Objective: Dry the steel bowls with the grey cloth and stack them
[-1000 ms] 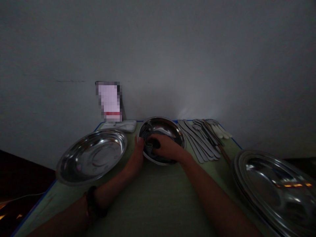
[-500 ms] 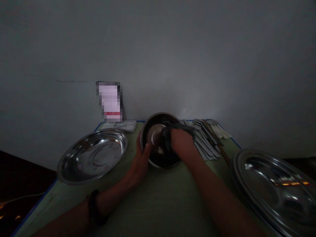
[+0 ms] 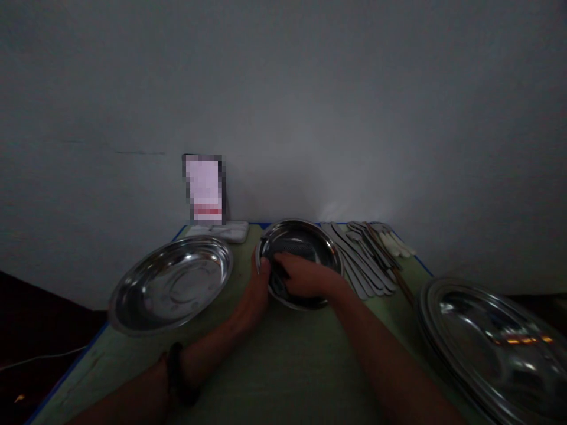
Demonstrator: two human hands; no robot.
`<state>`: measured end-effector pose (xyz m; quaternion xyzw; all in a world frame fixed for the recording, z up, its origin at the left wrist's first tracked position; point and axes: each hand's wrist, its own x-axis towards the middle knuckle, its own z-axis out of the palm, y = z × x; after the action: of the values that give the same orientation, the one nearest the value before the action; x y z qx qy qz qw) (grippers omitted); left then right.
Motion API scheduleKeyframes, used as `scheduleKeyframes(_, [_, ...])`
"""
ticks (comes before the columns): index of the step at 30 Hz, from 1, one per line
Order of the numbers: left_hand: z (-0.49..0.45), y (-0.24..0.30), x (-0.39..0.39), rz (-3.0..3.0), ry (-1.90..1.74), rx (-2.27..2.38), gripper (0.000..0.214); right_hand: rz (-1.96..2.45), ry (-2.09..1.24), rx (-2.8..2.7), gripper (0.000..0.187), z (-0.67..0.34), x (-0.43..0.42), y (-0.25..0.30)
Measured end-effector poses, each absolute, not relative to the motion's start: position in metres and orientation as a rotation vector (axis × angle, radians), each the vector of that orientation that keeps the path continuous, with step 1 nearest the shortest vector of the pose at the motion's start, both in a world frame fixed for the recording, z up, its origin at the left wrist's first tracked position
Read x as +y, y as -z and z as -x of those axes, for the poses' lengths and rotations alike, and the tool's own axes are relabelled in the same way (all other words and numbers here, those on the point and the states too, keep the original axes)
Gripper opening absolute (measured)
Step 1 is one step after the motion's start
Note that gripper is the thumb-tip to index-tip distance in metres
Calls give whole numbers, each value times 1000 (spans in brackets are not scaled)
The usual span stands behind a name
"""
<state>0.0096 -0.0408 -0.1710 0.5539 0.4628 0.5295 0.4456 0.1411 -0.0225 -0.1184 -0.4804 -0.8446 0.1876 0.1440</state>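
A round metal bowl rests at the middle of the table's far half, its opening tipped towards me. My left hand grips its left rim, thumb over the edge and fingers outside. Inside the bowl, my right hand presses a dark grey cloth against the inner left side. Part of the cloth spreads over the bowl's bottom; the right fingertips are partly hidden in the shadow and the cloth.
To the left lies a wide shallow metal basin. Stacked metal plates sit at the right edge. Several knives and white-handled cutlery lie right of the bowl. A blurred phone leans on the wall behind a white tray.
My right hand has moved with the cloth from the bowl's right side to its left side. The bowl's opening looks flatter now, and the view has shifted slightly.
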Motion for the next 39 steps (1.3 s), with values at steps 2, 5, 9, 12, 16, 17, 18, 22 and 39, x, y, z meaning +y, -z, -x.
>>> scheduleKeyframes(2, [-9,169,-42,-1397,-1295,1126,60,1431,-545,-2496,23,-152,-27,116])
scheduleKeyframes(5, [-8,167,-42,-1369,-1341,1172,63,1655,-407,-2445,12,-165,-31,111])
scheduleKeyframes(9, [-4,163,-42,-1275,-1412,1252,70,1857,-134,-2246,18,-166,-34,102])
scheduleKeyframes(12, [-3,157,-45,-1235,-1397,1323,71,1846,79,-2022,21,-156,-29,106])
scheduleKeyframes(16, [-3,153,-48,-1263,-1431,1292,74,1641,120,-1753,31,-147,-14,129])
scheduleKeyframes(17, [-3,154,-47,-1258,-1431,1281,76,1577,82,-1709,31,-147,-9,136])
scheduleKeyframes(18, [-2,155,-46,-1252,-1432,1272,77,1518,40,-1662,29,-148,-4,142])
scheduleKeyframes(22, [-2,161,-41,-1239,-1454,1276,71,1412,-57,-1507,21,-163,13,153])
scheduleKeyframes(39, [1,167,-50,-1252,-1166,1129,54,1484,-156,-1898,48,-192,2,118])
